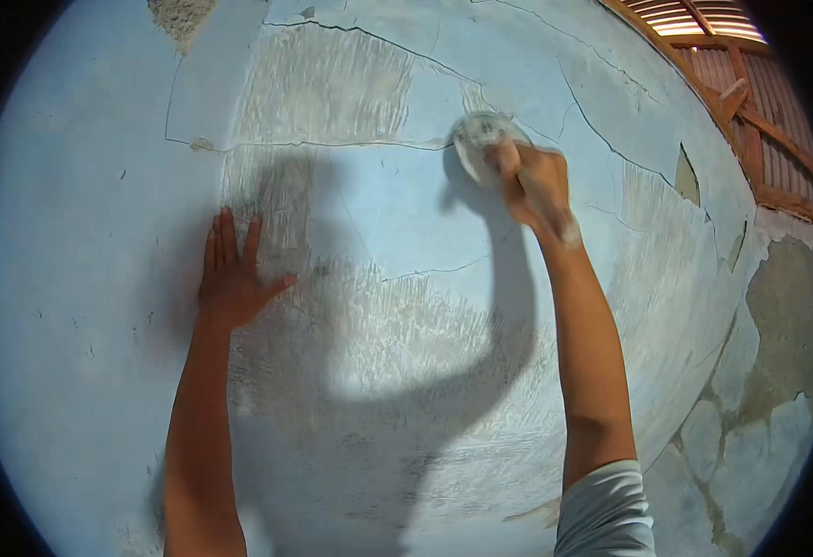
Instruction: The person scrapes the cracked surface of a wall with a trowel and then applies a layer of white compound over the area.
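Two hands of mine are at the wall (82, 251): my left hand (232, 286) spreads flat against it, fingers wide; my right hand (540, 181) grips a blurred, pale tool (468, 153) at the wall's upper part, beside a crack (379, 145). Scratched patches (328, 88) surround them. Far upper right, wooden beams (753, 153) cross corrugated sheets (715, 72).
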{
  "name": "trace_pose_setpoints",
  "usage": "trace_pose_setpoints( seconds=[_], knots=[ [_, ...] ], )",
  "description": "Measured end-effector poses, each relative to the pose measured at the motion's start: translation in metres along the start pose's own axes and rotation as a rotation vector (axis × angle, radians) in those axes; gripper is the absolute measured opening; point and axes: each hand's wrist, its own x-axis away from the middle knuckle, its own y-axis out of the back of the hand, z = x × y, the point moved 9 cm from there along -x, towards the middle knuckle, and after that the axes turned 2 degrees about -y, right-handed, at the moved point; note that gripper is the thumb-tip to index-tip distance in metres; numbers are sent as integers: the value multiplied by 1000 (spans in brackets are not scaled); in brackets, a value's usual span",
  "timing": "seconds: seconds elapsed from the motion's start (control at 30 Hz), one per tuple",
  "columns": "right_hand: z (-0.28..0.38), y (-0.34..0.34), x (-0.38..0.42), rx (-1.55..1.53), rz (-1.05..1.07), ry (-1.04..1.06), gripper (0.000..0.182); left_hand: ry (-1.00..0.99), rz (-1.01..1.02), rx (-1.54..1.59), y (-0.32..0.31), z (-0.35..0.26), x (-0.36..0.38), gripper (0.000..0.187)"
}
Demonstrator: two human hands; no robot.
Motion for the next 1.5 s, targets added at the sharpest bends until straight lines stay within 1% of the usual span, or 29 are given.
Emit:
trace_pose_setpoints(
  seconds=[0.07, 0.17, 0.27, 0.37, 0.47, 0.57, 0.67, 0.7, 0.77, 0.83, 0.87, 0.93, 0.97, 1.07, 1.1, 1.17, 1.2, 1.3, 1.4, 1.43, 1.5],
  knots=[
    [3, -12, -46, 12, -54, 21, 47, 12, 11, -6, 1, -3, 0, 122],
    [18, -4, -56, -8, -43, 72, 48, 20, 18, -11, 3, -2, -1, 122],
    [5, 4, -3, -20, -20, 79, 50, -6, -5, -2, 2, 1, -1, 121],
    [-3, 6, 21, -57, -6, 9, 54, -15, -20, 28, -2, 2, 1, 120],
    [-5, -8, -34, 62, -3, 21, 54, -3, -1, 21, 1, -1, 0, 119],
    [11, 1, -55, 68, 112, -109, 52, 13, 2, -12, 4, -3, -2, 120],
    [0, 6, 0, -77, -87, 124, 51, -1, 0, -16, 2, -1, 1, 121],
    [-8, 5, 13, -102, -72, 72, 49, -8, -9, -8, 0, 0, 0, 121],
    [-21, 5, 32, -148, -42, -32, 52, -5, -10, 4, -2, 1, 0, 120],
    [-15, 1, 2, -70, -98, 32, 48, 11, 3, 2, -1, 0, -1, 120],
    [-12, -3, -19, -31, -125, 63, 51, 10, 4, 3, 1, -2, -1, 120],
    [-5, -7, -60, -51, -180, 95, 52, 16, 12, 3, 3, -3, 1, 120],
    [-5, -5, -69, -110, -163, 12, 53, 19, 13, -6, 3, -2, -1, 120],
    [0, -5, -37, -65, -172, 170, 53, 15, 40, -12, -4, -1, 1, 121],
    [-4, -2, -17, -79, -105, 39, 52, 15, 42, 2, -3, -1, 1, 122],
    [-2, 2, 20, -120, -71, 25, 46, 32, 36, 1, 2, 1, -2, 122],
    [2, 2, 26, -139, -46, 15, 47, 42, 42, -17, 3, 1, -2, 121],
    [5, -7, 3, -48, 71, -64, 46, 28, 43, -31, -5, 2, 0, 122],
    [21, -3, -34, -29, -33, 55, 49, 38, 41, -21, 0, -2, -1, 123],
    [15, -7, -33, -7, -3, 16, 49, 42, 54, -21, 1, -3, 0, 123],
    [7, -5, -3, -21, 41, 2, 49, 19, 39, -5, -2, -1, 2, 123]
  ],
)
